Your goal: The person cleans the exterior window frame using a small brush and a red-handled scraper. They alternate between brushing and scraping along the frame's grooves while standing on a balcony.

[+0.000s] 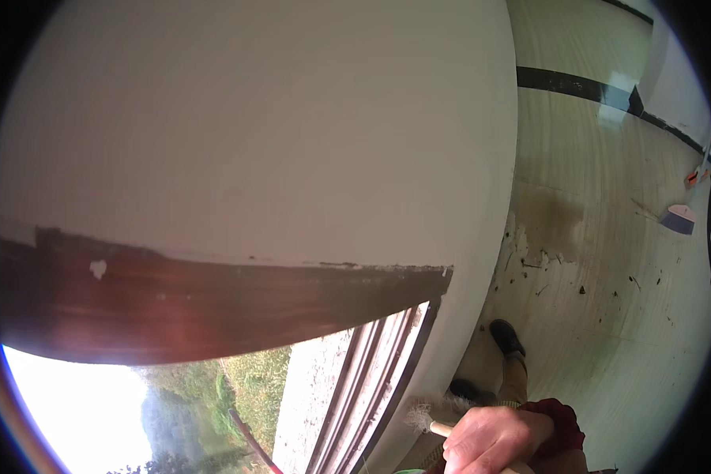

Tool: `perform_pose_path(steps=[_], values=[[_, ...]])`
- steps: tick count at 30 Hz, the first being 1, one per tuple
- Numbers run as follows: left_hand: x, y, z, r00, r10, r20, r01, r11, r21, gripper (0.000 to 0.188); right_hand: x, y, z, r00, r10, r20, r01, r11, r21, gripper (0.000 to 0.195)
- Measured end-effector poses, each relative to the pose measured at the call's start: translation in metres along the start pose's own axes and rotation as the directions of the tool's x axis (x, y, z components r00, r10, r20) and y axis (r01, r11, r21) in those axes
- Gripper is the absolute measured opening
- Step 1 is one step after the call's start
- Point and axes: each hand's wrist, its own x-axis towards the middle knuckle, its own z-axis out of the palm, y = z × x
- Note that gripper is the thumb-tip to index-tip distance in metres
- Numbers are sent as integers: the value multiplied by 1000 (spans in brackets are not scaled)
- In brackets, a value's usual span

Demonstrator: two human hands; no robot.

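My right hand point(497, 438), at the lower right, is closed around a thin wooden handle point(441, 429). A tuft of pale, frayed bristles or fibres point(419, 417) is at the handle's far end, beside the white wall near the window frame; whether it touches the wall I cannot tell. A dark red sleeve point(560, 418) shows behind the hand. My left hand is out of view. Left of the tuft run the window's sliding tracks point(361, 385), with dirt in the grooves.
Reddish-brown trim point(243, 302) borders the white wall point(272, 130). A dark rod with a red end point(250, 439) crosses the window view. Dark shoes point(506, 338) stand on the tiled floor point(616, 160), which has scattered debris and a brown stain. A broom point(679, 219) lies far right.
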Motion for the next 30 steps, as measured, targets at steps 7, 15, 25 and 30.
perform_pose_path(steps=[7, 15, 25, 30], values=[[-1, -5, -8, 996, 47, 69, -45, 999, -23, 9, 16, -33, 21, 999, -6, 54, 6, 1000, -9, 37], [-9, 4, -8, 1000, 3, 22, -2, 1000, -17, 27, 21, -29, 16, 996, -46, 82, 45, 999, 18, 41], [-5, 4, -3, 999, 29, 39, -26, 997, -76, 13, 36, -20, 49, 997, 64, 51, -65, 998, 15, 22], [-7, 5, -30, 984, -33, 173, 44, 997, -61, 32, 68, -57, 107, 982, 183, 42, -176, 976, -129, 9]])
